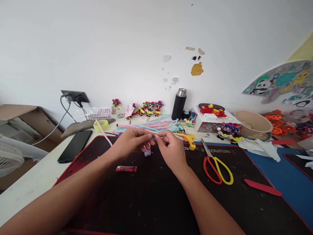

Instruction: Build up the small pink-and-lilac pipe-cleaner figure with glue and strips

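My left hand [133, 141] and my right hand [170, 148] meet over the black mat, thumbs and fingers pinched together. A pale lavender pipe cleaner [103, 132] sticks out behind my left hand, up and to the left; its other end is hidden by the fingers. Between the fingertips the held part is too small to make out clearly. Just below them a small purple fuzzy piece [147, 152] shows; whether it hangs from the fingers or lies on the mat I cannot tell. A red lighter [126, 168] lies on the mat below my left hand.
Scissors [215, 164] with red and yellow handles lie right of my hands, near a yellow glue gun [190, 142]. Behind are pastel pipe cleaners [151, 125], a black thermos [179, 104] and small figures [151, 108]. A phone [74, 146] lies left, a beige bowl [253, 121] stands right.
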Tool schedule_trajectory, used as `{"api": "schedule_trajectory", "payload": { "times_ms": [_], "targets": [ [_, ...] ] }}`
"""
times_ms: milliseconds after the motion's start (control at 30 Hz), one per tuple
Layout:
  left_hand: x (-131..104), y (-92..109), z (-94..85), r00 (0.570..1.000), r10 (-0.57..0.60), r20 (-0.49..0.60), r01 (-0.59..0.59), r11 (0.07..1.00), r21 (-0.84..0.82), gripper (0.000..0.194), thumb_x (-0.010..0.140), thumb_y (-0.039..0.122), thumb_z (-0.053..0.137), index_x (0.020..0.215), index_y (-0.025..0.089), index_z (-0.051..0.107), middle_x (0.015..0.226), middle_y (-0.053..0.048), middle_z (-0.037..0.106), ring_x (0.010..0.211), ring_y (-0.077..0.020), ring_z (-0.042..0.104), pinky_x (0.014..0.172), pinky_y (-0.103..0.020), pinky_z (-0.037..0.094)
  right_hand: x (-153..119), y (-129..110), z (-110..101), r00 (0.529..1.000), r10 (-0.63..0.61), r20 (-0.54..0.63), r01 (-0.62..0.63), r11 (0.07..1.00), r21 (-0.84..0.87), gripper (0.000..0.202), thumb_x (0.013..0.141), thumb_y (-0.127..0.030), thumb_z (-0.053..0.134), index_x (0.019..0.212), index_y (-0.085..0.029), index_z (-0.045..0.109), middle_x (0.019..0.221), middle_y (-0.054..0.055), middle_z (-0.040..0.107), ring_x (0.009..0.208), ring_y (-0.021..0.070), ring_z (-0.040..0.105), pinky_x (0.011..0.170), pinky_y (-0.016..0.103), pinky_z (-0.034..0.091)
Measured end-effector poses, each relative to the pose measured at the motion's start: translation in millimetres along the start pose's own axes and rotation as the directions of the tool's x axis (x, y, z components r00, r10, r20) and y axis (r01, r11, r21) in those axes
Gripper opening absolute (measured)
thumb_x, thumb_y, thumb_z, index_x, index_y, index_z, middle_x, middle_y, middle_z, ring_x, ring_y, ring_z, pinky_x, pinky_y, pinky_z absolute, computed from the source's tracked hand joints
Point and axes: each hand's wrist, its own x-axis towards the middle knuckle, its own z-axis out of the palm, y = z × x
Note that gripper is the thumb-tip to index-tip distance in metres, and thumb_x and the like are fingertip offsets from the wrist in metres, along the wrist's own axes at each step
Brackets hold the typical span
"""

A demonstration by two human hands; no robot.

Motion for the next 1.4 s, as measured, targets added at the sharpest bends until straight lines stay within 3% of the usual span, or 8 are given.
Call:
{"api": "schedule_trajectory", "payload": {
  "times_ms": [433, 800, 1400],
  "targets": [
    [-2.1, 0.2, 4.7, 0.999, -0.041, 0.022, 0.042, 0.996, -0.074, 0.038, 0.079, 0.049, 0.084, 0.086, 0.013, 0.080, 0.084, -0.010, 0.081, 0.059, -0.0130, 0.069, 0.059, -0.023, 0.057, -1.4, 1.9, -0.4, 0.996, -0.084, -0.008, 0.082, 0.984, -0.156, 0.018, 0.099, -0.032, 0.060, 0.092, -0.020, 0.072, 0.052, -0.006, 0.049, 0.047, 0.0145, 0.045, 0.054, 0.026, 0.030],
    [-2.1, -0.5, 7.4, 0.999, -0.050, 0.023, 0.052, 0.994, -0.094, 0.040, 0.076, 0.052, 0.087, 0.084, 0.013, 0.079, 0.083, -0.009, 0.080, 0.061, -0.0136, 0.070, 0.058, -0.022, 0.057, -1.8, 4.6, 2.0, 0.997, -0.074, 0.001, 0.073, 0.985, -0.156, 0.017, 0.099, -0.031, 0.059, 0.091, -0.020, 0.070, 0.052, -0.007, 0.048, 0.046, 0.0145, 0.043, 0.054, 0.027, 0.029],
    [1.2, -8.1, 11.6, 0.996, -0.085, 0.013, 0.085, 0.973, -0.215, 0.036, 0.078, 0.042, 0.087, 0.093, 0.011, 0.078, 0.084, -0.011, 0.080, 0.064, -0.0159, 0.072, 0.060, -0.025, 0.059, -2.9, 8.8, 4.2, 1.000, -0.013, 0.012, 0.015, 0.986, -0.168, 0.017, 0.099, -0.030, 0.060, 0.094, -0.020, 0.072, 0.053, -0.005, 0.056, 0.048, 0.0159, 0.049, 0.054, 0.027, 0.031]
  ]
}}
